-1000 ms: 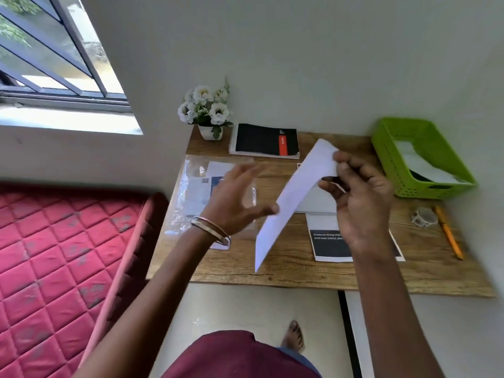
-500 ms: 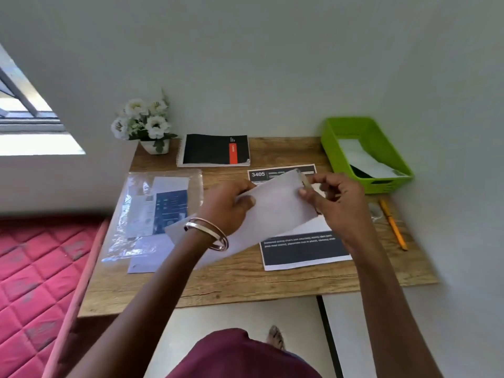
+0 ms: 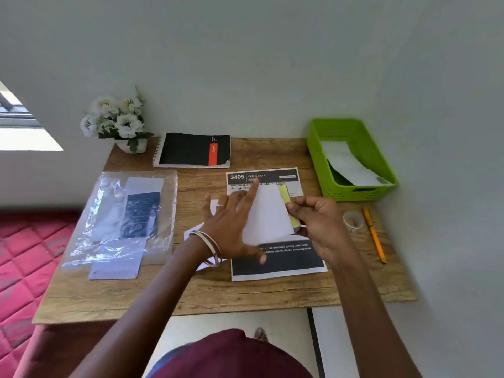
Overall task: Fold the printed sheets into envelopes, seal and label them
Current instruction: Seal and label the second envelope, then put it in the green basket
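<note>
A white envelope [image 3: 268,214] lies on the wooden desk [image 3: 191,293], on top of a printed sheet [image 3: 278,261] with black bands and the number 3405. A yellow-green strip [image 3: 283,193] runs along the envelope's right edge. My left hand [image 3: 231,227] rests flat on the envelope's left half, fingers spread, forefinger pointing toward the sheet's header. My right hand [image 3: 319,225] pinches the envelope's right edge at the strip. The envelope's left end is hidden under my left hand.
A clear plastic bag of envelopes [image 3: 122,216] lies at the left. A black notebook [image 3: 193,150] and a flower pot [image 3: 120,121] stand at the back. A green basket [image 3: 316,148] with white envelopes sits back right, beside a tape roll [image 3: 352,221] and an orange pencil [image 3: 373,236]. A red mattress [image 3: 24,255] borders the left.
The envelope came down from mid-air onto the printed sheet. My left hand let go of it and now lies spread on top. My right hand keeps hold of its right edge.
</note>
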### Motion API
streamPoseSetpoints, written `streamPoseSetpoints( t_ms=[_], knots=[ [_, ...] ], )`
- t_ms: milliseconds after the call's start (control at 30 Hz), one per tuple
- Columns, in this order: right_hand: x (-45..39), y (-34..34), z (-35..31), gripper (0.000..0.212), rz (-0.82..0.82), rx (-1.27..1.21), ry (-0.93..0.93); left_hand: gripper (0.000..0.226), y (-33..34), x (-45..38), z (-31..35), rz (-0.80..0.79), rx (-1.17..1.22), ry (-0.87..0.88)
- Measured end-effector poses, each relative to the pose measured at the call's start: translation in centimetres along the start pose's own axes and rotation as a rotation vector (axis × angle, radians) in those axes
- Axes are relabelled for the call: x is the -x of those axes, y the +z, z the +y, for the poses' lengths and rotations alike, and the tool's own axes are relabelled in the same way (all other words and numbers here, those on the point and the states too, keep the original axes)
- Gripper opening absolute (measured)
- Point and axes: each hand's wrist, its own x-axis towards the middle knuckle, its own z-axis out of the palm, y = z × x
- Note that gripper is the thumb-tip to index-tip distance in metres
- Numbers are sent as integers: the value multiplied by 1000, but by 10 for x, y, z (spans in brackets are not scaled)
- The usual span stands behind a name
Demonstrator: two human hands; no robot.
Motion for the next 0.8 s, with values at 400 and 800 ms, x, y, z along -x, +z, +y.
streamPoseSetpoints(
  t_ms=[400,800],
  knots=[
    [-23,-15,3,25,-42,73,124,113,26,-13,-13,83,-101,-7],
    [-39,17,18,24,-107,143,167,116,9,-18,-39,122,-280,144]
  ],
)
